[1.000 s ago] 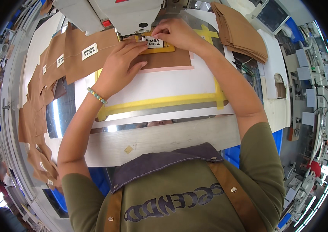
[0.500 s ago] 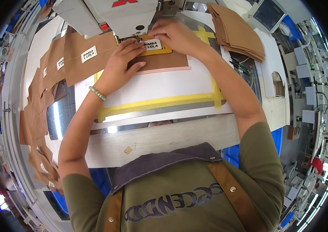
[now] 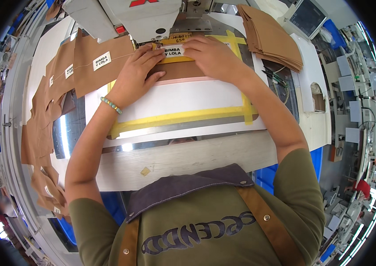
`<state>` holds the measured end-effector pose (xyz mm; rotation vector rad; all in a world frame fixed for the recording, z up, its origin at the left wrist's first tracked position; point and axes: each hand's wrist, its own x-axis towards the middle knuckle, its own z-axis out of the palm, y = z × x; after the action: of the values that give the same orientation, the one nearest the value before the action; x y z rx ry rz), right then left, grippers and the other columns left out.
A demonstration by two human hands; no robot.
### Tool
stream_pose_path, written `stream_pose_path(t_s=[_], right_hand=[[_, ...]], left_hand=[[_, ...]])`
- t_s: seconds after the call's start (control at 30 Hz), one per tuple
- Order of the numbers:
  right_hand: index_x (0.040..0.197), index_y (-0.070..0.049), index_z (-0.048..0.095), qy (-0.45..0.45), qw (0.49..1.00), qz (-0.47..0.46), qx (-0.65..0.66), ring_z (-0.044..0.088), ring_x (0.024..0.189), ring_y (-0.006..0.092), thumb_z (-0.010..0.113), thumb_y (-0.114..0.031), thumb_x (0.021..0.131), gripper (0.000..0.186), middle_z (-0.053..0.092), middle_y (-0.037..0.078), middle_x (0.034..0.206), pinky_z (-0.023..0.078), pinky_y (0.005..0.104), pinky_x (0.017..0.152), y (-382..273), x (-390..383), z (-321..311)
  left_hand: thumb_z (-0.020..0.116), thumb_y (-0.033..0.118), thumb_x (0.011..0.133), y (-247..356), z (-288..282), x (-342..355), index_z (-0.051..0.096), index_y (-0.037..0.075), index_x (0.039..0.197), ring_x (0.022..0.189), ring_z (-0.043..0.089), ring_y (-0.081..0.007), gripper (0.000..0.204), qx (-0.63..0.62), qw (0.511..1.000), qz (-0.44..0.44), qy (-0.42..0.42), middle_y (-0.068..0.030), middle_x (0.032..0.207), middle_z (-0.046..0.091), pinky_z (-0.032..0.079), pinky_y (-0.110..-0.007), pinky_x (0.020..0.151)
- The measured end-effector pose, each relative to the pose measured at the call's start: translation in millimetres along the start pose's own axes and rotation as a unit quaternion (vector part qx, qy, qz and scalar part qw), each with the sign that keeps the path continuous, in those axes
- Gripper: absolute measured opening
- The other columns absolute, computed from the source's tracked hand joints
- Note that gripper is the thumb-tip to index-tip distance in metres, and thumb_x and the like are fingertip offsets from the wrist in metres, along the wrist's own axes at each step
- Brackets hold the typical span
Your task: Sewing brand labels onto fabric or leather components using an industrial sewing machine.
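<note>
My left hand (image 3: 139,77) lies over the left end of a yellow template (image 3: 177,60), fingertips by the metal machine foot, thumb stretched out over a brown piece (image 3: 177,71). My right hand (image 3: 212,60) rests on the template's right part, fingers curved over the right end of a white printed label (image 3: 173,52). The brown piece, edged by a pink strip (image 3: 179,81), lies on a white sheet (image 3: 179,99) with yellow tape. The white sewing machine head (image 3: 145,17) stands just behind; what lies under my fingertips is hidden.
Joined brown pieces with labels (image 3: 86,66) trail down the left side. A stack of brown pieces (image 3: 272,40) is at back right, beside a screen (image 3: 307,17). Scissors (image 3: 276,77) lie right of the sheet. Blue bins (image 3: 263,177) sit below the table edge.
My right hand has come down and toward me from the template's top, its fingers now flatter, uncovering the template's upper part. My left hand has barely moved.
</note>
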<state>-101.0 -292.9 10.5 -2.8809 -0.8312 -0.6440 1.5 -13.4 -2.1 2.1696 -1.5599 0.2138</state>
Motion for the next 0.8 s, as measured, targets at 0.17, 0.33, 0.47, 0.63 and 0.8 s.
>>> stream_pose_path(t_s=[0.17,0.33,0.47,0.63,0.8], right_hand=[[0.128,-0.001,0.074,-0.004,0.998,0.001,0.057,0.062,0.134,0.0306,0.061,0.004,0.093,0.038,0.069,0.011,0.144,0.052,0.0403,0.115,-9.5,15.9,17.2],[0.134,-0.003,0.073,-0.029,0.992,0.037,0.115,0.059,0.138,0.0304,0.056,0.003,0.097,0.041,0.068,0.009,0.146,0.05,0.04,0.119,-10.2,15.4,25.6],[0.133,-0.005,0.074,-0.026,0.994,0.034,0.103,0.06,0.137,0.0298,0.057,0.003,0.096,0.041,0.068,0.006,0.147,0.05,0.0401,0.118,-8.2,16.6,25.8],[0.131,-0.006,0.075,-0.021,0.994,0.038,0.102,0.06,0.137,0.0295,0.057,0.004,0.095,0.042,0.069,0.005,0.146,0.05,0.0407,0.116,-9.9,19.2,23.7],[0.132,-0.007,0.076,-0.031,0.991,0.044,0.123,0.059,0.138,0.0283,0.058,-0.002,0.097,0.04,0.071,0.007,0.145,0.05,0.0398,0.118,-13.2,19.5,17.9]], left_hand=[[0.075,0.011,0.098,-1.0,-8.3,1.1,0.069,0.001,0.137,0.149,0.05,-0.0349,0.041,-0.06,0.998,-0.008,-0.003,-0.0112,0.149,0.065,0.042,-0.046,0.125],[0.075,0.01,0.097,-1.3,-18.3,-8.0,0.07,0.0,0.136,0.14,0.058,-0.0352,0.04,-0.153,0.98,-0.127,0.006,-0.0134,0.149,0.065,0.047,-0.046,0.118],[0.076,0.012,0.097,-7.9,-19.8,-10.0,0.069,0.0,0.138,0.137,0.058,-0.036,0.043,-0.05,0.996,-0.073,0.008,-0.014,0.152,0.064,0.047,-0.046,0.118],[0.078,0.014,0.096,-10.8,-18.3,-10.4,0.068,0.001,0.14,0.139,0.057,-0.036,0.048,0.01,0.999,-0.037,-0.004,-0.0141,0.154,0.062,0.046,-0.046,0.12],[0.077,0.014,0.096,-9.1,-19.3,-10.4,0.067,0.001,0.142,0.142,0.055,-0.0362,0.049,0.009,0.999,-0.038,-0.02,-0.0145,0.155,0.062,0.045,-0.047,0.12]])
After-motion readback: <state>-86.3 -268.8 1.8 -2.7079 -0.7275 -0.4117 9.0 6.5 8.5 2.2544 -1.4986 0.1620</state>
